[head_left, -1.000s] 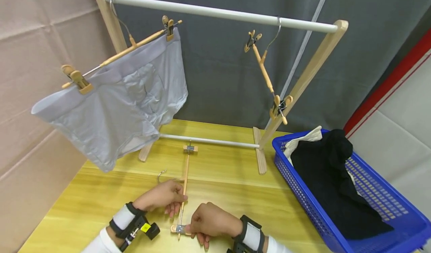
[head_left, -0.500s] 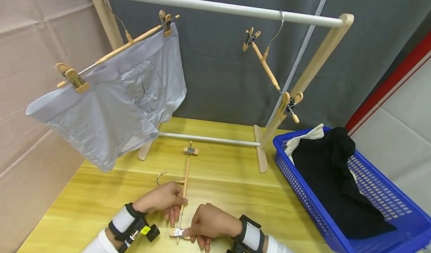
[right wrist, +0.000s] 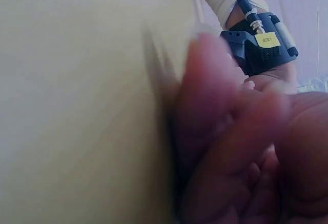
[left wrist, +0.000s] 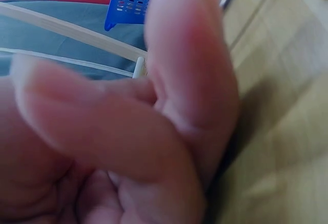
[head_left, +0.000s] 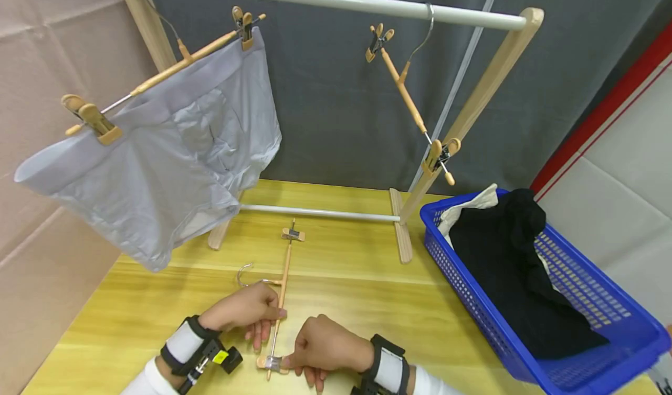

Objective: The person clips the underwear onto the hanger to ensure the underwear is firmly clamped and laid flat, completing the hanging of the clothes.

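Note:
A wooden clip hanger (head_left: 283,278) lies flat on the yellow table (head_left: 346,278), its metal hook (head_left: 245,275) pointing left. My left hand (head_left: 247,310) grips the hanger's bar near its middle. My right hand (head_left: 320,345) pinches the near clip (head_left: 269,362) at the bar's end. The far clip (head_left: 293,234) lies free near the rack's lower rail. Both wrist views are filled with blurred fingers (left wrist: 189,75) close to the lens.
A wooden drying rack (head_left: 336,1) stands at the back. Grey underwear (head_left: 157,161) hangs clipped on its left hanger; an empty clip hanger (head_left: 406,100) hangs at the right. A blue basket (head_left: 451,266) with black and white cloth stands at the right.
The head view has shifted down and left slightly. The empty hanging hanger has swung a little. Both hands keep their hold on the table hanger.

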`<control>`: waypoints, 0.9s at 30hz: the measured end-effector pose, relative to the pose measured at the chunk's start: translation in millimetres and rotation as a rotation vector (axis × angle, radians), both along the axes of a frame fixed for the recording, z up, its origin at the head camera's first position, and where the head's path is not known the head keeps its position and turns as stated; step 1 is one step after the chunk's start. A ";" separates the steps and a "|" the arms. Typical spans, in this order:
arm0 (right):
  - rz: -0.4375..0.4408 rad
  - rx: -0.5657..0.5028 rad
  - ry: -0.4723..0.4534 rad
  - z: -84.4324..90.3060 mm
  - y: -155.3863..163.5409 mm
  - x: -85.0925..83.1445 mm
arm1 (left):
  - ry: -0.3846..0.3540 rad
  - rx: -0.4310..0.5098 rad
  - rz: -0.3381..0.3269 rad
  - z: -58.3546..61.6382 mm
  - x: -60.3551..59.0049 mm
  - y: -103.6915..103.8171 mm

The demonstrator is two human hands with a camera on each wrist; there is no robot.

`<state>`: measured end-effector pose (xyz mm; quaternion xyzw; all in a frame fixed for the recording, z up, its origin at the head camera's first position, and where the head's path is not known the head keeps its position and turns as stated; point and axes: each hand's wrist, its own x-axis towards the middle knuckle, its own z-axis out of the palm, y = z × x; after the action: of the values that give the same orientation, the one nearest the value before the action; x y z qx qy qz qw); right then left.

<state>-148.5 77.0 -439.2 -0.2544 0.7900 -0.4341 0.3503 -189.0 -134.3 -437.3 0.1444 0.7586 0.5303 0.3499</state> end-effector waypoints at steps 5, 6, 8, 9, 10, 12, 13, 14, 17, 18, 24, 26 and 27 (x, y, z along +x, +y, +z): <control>0.015 -0.017 0.192 18.1 4.9 -3.3 | 0.024 -0.032 -0.025 0.0 0.9 0.4; -0.001 -0.027 0.230 25.1 7.8 -5.3 | 0.027 -0.041 -0.034 1.3 0.7 0.2; -0.064 -0.046 0.265 41.2 16.7 -10.1 | 0.049 -0.067 -0.055 5.3 0.3 -1.0; -0.096 -0.053 0.281 49.5 22.4 -12.6 | 0.064 -0.082 -0.064 8.2 0.1 -2.1; -0.125 -0.054 0.301 57.7 28.7 -15.1 | 0.079 -0.095 -0.072 11.3 0.0 -3.7; -0.182 -0.043 0.334 73.3 42.7 -19.2 | 0.113 -0.112 -0.092 17.8 0.8 -7.7; -0.204 -0.044 0.348 80.4 50.5 -21.5 | 0.132 -0.119 -0.104 20.6 0.8 -9.0; -0.225 -0.035 0.370 87.5 58.5 -23.7 | 0.149 -0.120 -0.116 23.0 1.0 -10.2; -0.289 -0.037 0.408 110.3 84.0 -31.4 | 0.167 -0.111 -0.143 26.5 2.9 -10.6; -0.314 -0.042 0.422 118.5 93.4 -34.5 | 0.176 -0.111 -0.150 26.4 3.3 -9.8; -0.544 0.065 0.364 173.0 154.4 -60.5 | 0.217 -0.118 -0.151 25.2 4.5 -3.8; -0.589 0.122 0.328 189.2 174.4 -69.9 | 0.204 -0.112 -0.146 25.8 4.1 -2.5; -0.600 0.148 0.320 196.2 184.4 -74.1 | 0.196 -0.110 -0.144 26.2 3.9 -2.1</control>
<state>-222.6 261.3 -243.1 -0.0495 0.9039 -0.4137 0.0965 -185.1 -136.4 -411.1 0.2302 0.8048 0.4448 0.3186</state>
